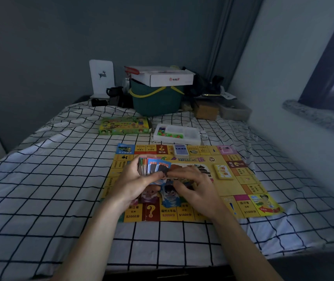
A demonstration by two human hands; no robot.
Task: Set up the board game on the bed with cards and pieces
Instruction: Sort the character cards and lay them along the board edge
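Both hands meet over the board [241,191]: left hand [135,179] grips a card stack [146,167], right hand [192,185] pinches its front card. Piece tray [177,134] lies at twelve o'clock.

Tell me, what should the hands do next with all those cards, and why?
Probably the right hand should draw the front card from the fanned stack in the left hand and lay it on the board, since two decks already sit there.
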